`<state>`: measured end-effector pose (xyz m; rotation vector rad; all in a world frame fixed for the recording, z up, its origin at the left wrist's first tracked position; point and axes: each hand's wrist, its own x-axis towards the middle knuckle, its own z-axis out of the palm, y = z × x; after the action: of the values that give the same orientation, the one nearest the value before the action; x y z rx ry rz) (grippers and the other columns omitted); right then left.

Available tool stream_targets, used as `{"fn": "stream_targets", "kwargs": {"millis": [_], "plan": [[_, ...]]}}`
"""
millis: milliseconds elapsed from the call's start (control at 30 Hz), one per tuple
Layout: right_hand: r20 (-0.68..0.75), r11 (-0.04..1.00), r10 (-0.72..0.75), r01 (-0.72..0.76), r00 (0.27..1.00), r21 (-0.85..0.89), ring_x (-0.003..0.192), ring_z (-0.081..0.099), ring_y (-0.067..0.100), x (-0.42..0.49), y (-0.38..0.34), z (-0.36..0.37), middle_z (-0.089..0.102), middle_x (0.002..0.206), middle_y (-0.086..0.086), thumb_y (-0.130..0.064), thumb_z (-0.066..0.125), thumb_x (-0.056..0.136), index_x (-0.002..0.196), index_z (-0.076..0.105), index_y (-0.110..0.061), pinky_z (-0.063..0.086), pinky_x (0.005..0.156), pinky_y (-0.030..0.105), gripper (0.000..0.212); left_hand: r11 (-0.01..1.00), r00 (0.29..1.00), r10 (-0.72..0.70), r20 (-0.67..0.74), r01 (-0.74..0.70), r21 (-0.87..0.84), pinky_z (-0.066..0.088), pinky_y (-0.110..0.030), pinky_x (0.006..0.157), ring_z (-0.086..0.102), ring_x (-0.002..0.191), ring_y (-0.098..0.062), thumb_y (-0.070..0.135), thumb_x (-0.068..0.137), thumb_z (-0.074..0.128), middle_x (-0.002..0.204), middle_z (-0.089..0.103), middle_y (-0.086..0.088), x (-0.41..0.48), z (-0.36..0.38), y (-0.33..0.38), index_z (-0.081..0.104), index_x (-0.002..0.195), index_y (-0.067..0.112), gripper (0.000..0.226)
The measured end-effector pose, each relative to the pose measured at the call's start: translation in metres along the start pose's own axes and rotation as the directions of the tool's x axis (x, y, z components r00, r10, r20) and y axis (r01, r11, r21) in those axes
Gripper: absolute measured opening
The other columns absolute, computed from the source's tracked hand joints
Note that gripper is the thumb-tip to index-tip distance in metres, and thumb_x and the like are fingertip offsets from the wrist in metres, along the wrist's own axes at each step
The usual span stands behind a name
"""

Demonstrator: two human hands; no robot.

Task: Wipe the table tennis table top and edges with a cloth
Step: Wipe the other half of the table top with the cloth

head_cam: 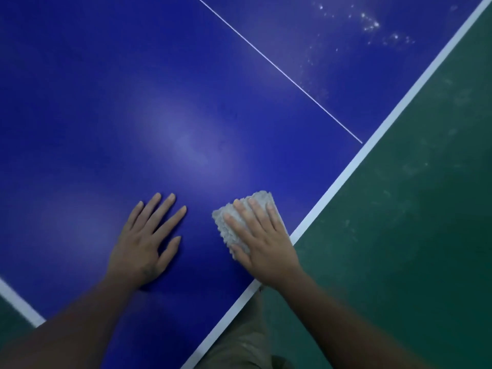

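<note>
Right hand [262, 243] is down flat on the pale, nubbly cloth [227, 237], fingers straight and spread, pressing it onto the blue bench [133, 102]; the grip is apart, nothing curled round the fabric, thumb lying along the cloth's near side; the cloth pokes out past the fingertips at the far end and past the first finger on the left, so most of it sits under the palm and fingers; it lies on the blue just inside the white edge stripe [372, 145], near the corner in front of the person; left hand [145, 243] rests flat on the bare top beside it, fingers fanned, grip apart, holding nothing; a thin white centre line [279, 69] runs to the edge stripe; pale specks [370, 25] dot the far right of the top; green floor [412, 209] beyond the edge; khaki trousers [239, 342] below
</note>
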<state>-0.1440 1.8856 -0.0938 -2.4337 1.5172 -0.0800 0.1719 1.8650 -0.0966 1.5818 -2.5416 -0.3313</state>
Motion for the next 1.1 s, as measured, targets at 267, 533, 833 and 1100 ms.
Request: {"fn": "stream_targets", "kwargs": {"millis": [267, 533, 833, 1100], "plan": [[-0.019, 0.954, 0.286, -0.287, 0.958, -0.087, 0.166, -0.002, 0.027, 0.101, 0.14, -0.046, 0.003, 0.18, 0.001, -0.051, 0.026, 0.111, 0.172, 0.012, -0.028, 0.005, 0.133, 0.059, 0.067, 0.994, 0.994, -0.104, -0.034, 0.105, 0.042, 0.028, -0.064, 0.128, 0.032, 0.162, -0.036, 0.038, 0.11, 0.044, 0.173, 0.037, -0.012, 0.015, 0.0, 0.021, 0.055, 0.157, 0.008, 0.057], [0.07, 0.985, 0.171, -0.169, 0.983, -0.031, 0.166, 0.002, 0.029, 0.023, 0.103, -0.044, 0.007, 0.18, 0.003, -0.048, 0.038, 0.112, 0.171, 0.019, -0.027, 0.013, 0.131, 0.06, 0.066, 0.909, 0.905, -0.388, -0.171, 0.345, -0.235, 0.024, -0.054, 0.133, 0.037, 0.159, -0.033, 0.03, 0.108, 0.054, 0.166, 0.047, -0.014, 0.169, 0.02, 0.11, 0.054, 0.153, 0.003, 0.052], [0.052, 0.981, 0.142, -0.134, 0.988, -0.139, 0.166, 0.004, 0.029, 0.061, 0.264, -0.078, 0.01, 0.179, 0.003, -0.045, 0.034, 0.112, 0.17, 0.024, -0.025, 0.013, 0.13, 0.062, 0.063, 0.765, 0.764, -0.644, -0.045, 0.644, -0.018, 0.0, -0.058, 0.135, -0.005, 0.168, -0.03, 0.056, 0.113, 0.025, 0.182, 0.0, -0.006, 0.273, 0.047, 0.172, 0.008, 0.174, 0.017, 0.075], [-0.012, 0.93, 0.354, -0.353, 0.935, -0.107, 0.166, 0.0, 0.031, 0.116, 0.326, -0.101, 0.005, 0.18, 0.008, -0.044, 0.025, 0.113, 0.172, 0.014, -0.021, 0.007, 0.13, 0.063, 0.064, 0.741, 0.741, -0.666, -0.083, 0.671, 0.039, 0.008, -0.058, 0.135, 0.002, 0.169, -0.028, 0.053, 0.112, 0.028, 0.182, 0.01, -0.005, 0.277, 0.045, 0.175, 0.017, 0.173, 0.019, 0.071]]}}
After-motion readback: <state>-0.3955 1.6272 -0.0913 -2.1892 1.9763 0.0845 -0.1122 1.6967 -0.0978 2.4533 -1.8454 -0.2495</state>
